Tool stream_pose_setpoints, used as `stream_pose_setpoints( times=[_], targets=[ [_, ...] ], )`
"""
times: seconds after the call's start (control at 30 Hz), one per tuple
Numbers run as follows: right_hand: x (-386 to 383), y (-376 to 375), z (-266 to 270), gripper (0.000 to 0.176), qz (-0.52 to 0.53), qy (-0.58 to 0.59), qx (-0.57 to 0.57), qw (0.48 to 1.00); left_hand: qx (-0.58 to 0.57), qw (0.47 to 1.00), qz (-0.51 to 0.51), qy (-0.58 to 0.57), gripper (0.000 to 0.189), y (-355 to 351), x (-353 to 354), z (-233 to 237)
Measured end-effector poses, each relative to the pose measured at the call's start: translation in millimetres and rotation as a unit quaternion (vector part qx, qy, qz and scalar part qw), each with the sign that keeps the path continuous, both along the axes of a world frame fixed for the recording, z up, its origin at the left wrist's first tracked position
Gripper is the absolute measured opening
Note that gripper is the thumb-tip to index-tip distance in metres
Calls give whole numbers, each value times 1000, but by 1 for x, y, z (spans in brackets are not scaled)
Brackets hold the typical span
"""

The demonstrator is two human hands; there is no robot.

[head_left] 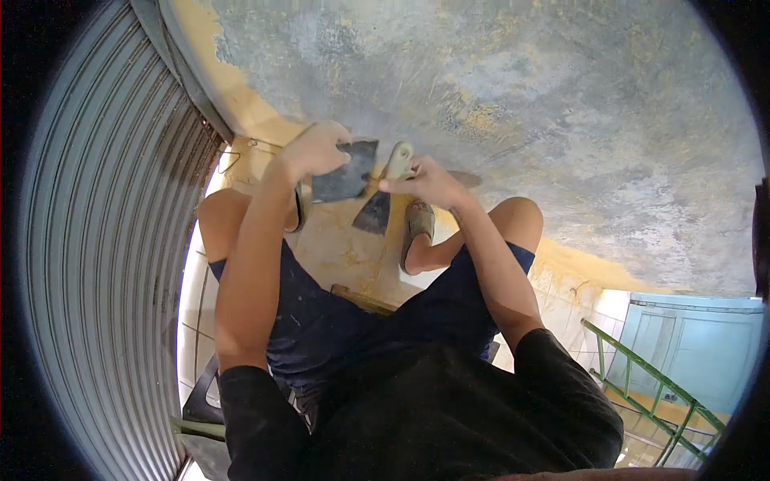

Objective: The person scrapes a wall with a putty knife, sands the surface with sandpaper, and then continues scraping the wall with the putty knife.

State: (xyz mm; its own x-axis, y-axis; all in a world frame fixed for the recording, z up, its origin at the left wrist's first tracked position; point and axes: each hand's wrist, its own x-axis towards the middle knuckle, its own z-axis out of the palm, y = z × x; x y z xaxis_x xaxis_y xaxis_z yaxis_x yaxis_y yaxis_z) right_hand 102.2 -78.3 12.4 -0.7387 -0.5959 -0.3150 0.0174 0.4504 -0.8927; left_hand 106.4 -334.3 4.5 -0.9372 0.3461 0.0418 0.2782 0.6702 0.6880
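Note:
In front of the wall, my left hand [317, 151] is closed on the edge of a wide, dark rectangular putty spreader [346, 178]. My right hand [431, 183] grips a putty knife [374, 213] around its pale handle, with the dark flared blade pointing down toward the floor. Both tools are close together, the knife just right of the spreader in this view. Behind them rises the wall [529, 104], covered in uneven grey coating with yellow patches showing through.
A ribbed metal shutter [104, 256] runs along the left. My sandalled foot [419, 232] rests on the smeared tile floor [341, 252]. At lower right a green metal ladder [651, 373] stands before a light-blue door [694, 345].

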Motion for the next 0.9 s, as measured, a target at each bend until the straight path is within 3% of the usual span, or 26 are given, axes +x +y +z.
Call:
stream_pose_setpoints(
  times=[0.13, 0.17, 0.27, 0.3, 0.37, 0.4, 0.43, 0.47, 0.5, 0.53, 0.63, 0.7, 0.8, 0.9],
  targets=[
    [-3, -6, -12, 26, 77, 69, -18, 994, 67, 991, -72, -92, 25, 19, -7, -20],
    [-5, -7, -18, 26, 60, -32, -45, 997, 114, 984, -77, -113, 24, 22, -9, -28],
    [-10, -10, -25, 26, 66, -37, -58, 995, 62, 990, -52, -119, 27, 26, -7, -6],
    [-10, -12, -34, 31, 61, -26, -108, 992, 61, 989, -60, -117, 27, 27, -6, -1],
    [-12, -20, -33, 31, 56, -7, -88, 995, 76, 987, -4, -143, 36, 27, -4, 5],
    [-11, -15, -31, 30, 45, 7, -71, 996, 70, 987, -24, -143, 36, 29, -7, 8],
    [-7, -17, -15, 29, 41, -4, -14, 999, 132, 980, -38, -142, 38, 26, -4, 9],
    [-4, -16, -20, 29, 26, -7, -18, 999, 192, 969, -52, -144, 41, 27, -2, 9],
    [-3, -19, -26, 28, 22, -6, -59, 998, 234, 963, -77, -107, 32, 31, 1, 11],
    [-1, -20, -27, 28, 19, -5, -100, 995, 228, 963, -90, -112, 32, 36, 2, 16],
    [2, -19, -32, 27, 21, 23, -83, 996, 148, 975, -32, -164, 31, 45, -2, 24],
    [4, -20, -36, 28, 28, 30, -90, 995, 17, 990, 9, -141, 33, 47, -7, 20],
    [10, -20, -46, 31, 12, 23, -85, 996, 87, 987, 15, -138, 39, 46, -8, 16],
    [14, -15, -58, 33, -13, -9, -141, 990, 26, 995, 39, -83, 38, 35, -7, 27]
  ],
)
